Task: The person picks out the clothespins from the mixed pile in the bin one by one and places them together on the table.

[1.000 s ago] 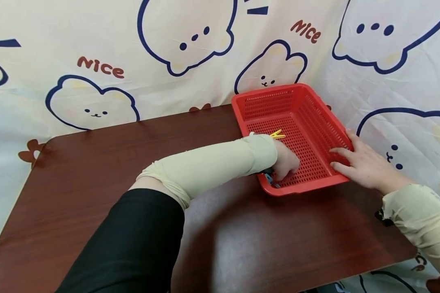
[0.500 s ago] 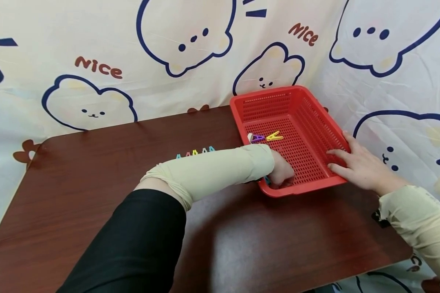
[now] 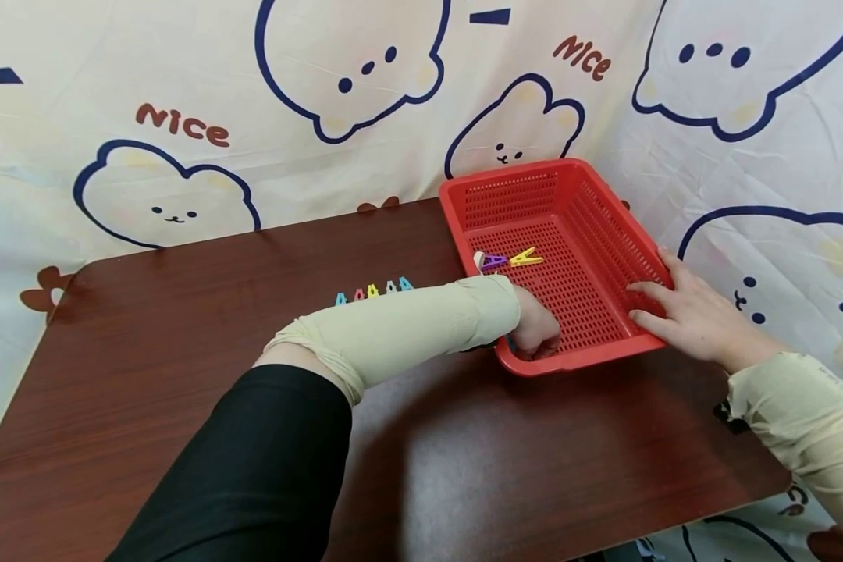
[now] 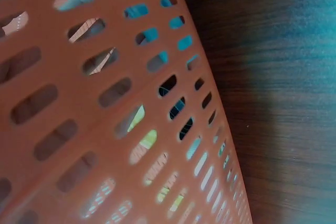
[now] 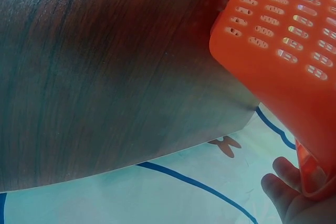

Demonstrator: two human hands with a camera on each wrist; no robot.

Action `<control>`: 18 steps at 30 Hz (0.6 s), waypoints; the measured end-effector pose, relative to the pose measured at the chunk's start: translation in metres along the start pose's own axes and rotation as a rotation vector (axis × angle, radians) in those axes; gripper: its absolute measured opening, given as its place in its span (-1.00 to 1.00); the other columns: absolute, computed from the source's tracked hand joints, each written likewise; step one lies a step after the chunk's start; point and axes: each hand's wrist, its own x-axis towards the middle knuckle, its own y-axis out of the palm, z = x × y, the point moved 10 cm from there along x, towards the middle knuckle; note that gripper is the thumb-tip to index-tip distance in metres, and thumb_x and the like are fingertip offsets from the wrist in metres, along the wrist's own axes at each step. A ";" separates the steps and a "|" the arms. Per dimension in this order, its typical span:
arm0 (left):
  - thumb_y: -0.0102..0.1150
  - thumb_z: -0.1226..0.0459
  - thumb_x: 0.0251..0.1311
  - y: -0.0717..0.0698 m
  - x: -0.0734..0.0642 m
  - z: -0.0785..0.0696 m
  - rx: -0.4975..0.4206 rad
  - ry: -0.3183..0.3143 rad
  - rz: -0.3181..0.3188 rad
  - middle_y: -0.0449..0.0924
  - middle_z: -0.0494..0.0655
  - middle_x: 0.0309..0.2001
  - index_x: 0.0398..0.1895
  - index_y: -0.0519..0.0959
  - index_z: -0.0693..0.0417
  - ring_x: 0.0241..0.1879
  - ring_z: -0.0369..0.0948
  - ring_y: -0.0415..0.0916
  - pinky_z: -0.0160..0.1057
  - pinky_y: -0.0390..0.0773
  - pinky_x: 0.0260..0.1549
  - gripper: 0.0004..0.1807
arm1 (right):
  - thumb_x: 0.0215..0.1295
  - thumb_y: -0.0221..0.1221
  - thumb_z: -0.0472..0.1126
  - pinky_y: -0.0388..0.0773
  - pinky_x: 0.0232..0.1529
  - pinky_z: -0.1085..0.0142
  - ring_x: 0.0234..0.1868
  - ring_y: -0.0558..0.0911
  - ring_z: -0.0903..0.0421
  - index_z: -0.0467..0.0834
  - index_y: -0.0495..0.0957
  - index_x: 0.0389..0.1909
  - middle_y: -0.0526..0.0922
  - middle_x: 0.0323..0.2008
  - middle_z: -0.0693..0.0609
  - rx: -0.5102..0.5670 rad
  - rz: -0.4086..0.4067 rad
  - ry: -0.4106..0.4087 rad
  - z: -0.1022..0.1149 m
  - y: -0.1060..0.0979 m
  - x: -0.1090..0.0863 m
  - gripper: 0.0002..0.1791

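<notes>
My left hand (image 3: 537,326) reaches over the side of a red perforated basket (image 3: 604,353), knuckles up and fingertips hidden low in its near left corner. Blue plastic (image 4: 137,11) shows through the slots in the left wrist view; I cannot tell whether the fingers hold it. A yellow clothespin (image 3: 527,257) and a purple clothespin (image 3: 493,262) lie inside the basket, beyond that wrist. My right hand (image 3: 698,312) grips the basket's right rim, with fingers over the inside and others outside under the edge (image 5: 315,184).
Several small coloured clothespins (image 3: 373,291) stand in a row on the brown table (image 3: 183,328), partly behind the left forearm. A printed cloth (image 3: 358,172) hangs along the back and right side, close to the basket. The table's front edge runs below the right forearm.
The left forearm has lowered slightly towards me, uncovering the purple clothespin and the row on the table. Blue plastic beside the left hand is now mostly covered. The right hand keeps its grip.
</notes>
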 end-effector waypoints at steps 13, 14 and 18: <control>0.17 0.38 0.44 -0.034 -0.014 0.020 -0.340 0.081 -0.351 0.56 -0.08 -0.08 -0.03 0.61 0.09 -0.23 -0.25 0.46 -0.32 0.46 -0.28 -0.87 | 0.40 0.22 0.05 0.36 0.11 -0.46 0.39 0.10 -0.48 -0.28 0.43 0.39 -0.23 0.58 -0.40 0.023 0.016 0.024 0.001 -0.001 0.001 -0.32; 0.18 0.39 0.44 -0.037 -0.016 0.022 -0.384 0.094 -0.370 0.56 -0.08 -0.09 -0.03 0.61 0.10 -0.24 -0.25 0.46 -0.33 0.47 -0.27 -0.88 | 0.41 0.21 0.05 0.36 0.11 -0.46 0.38 0.11 -0.49 -0.29 0.43 0.38 -0.23 0.58 -0.41 0.017 0.016 0.022 0.000 -0.001 0.001 -0.32; 0.21 0.40 0.42 -0.046 -0.034 0.028 -0.577 0.147 -0.468 0.55 -0.03 -0.11 -0.06 0.57 0.16 -0.18 -0.23 0.46 -0.34 0.51 -0.20 -0.90 | 0.41 0.21 0.03 0.37 0.09 -0.45 0.36 0.12 -0.51 -0.31 0.43 0.37 -0.22 0.56 -0.45 0.004 0.015 0.010 0.000 0.001 0.000 -0.33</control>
